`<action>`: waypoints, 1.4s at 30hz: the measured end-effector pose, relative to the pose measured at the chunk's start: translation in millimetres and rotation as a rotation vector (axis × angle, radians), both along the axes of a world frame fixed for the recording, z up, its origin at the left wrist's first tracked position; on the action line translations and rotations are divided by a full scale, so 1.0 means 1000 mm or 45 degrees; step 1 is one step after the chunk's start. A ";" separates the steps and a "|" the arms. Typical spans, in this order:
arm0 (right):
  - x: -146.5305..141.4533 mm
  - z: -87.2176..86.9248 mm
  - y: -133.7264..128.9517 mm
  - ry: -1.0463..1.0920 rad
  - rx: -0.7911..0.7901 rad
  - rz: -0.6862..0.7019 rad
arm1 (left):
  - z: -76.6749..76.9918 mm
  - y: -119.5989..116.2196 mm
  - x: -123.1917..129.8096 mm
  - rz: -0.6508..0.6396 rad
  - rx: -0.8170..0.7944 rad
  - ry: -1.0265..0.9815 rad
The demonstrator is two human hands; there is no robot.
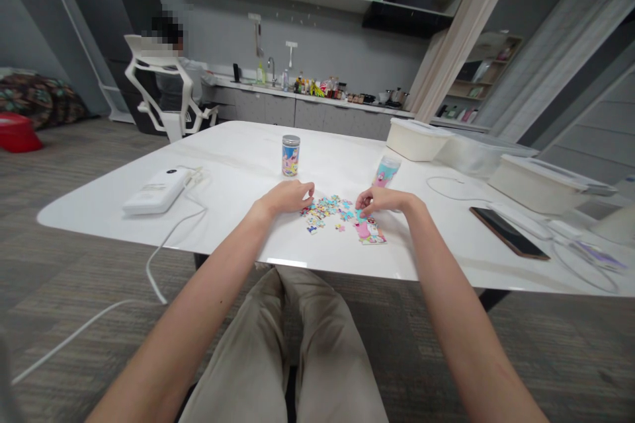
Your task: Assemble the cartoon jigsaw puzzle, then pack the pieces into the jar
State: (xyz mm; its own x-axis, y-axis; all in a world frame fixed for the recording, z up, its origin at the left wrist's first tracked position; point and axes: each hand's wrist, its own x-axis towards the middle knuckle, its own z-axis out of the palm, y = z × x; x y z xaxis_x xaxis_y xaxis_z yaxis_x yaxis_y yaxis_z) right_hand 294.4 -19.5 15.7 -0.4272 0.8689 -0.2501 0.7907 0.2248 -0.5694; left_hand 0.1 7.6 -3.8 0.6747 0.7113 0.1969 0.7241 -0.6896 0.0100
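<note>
Jigsaw pieces (322, 211) lie in a loose spread on the white surface (223, 165), right between my hands — the left hand (286, 197) curled at their left edge, the right hand (381, 200) with its fingertips (361, 206) down among them. Both hands are narrow and cupped, but I cannot tell whether either one pinches a piece. Just below the right hand sits a pink cartoon patch of pieces (371, 232). Past the left hand stands a cartoon-labelled canister (291, 155); past the right, a clear cup (385, 170). Farther right lies a phone (508, 232) — farther left, a white power bank (156, 190).
</note>
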 end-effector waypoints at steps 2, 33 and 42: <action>-0.001 0.000 -0.001 0.028 -0.004 -0.004 | 0.000 0.000 0.000 -0.003 -0.001 -0.008; -0.001 0.001 -0.003 0.164 -0.108 0.038 | -0.002 0.003 0.000 -0.020 0.043 0.001; 0.001 -0.003 -0.001 0.253 -0.126 0.011 | -0.002 0.003 0.000 -0.025 0.062 0.013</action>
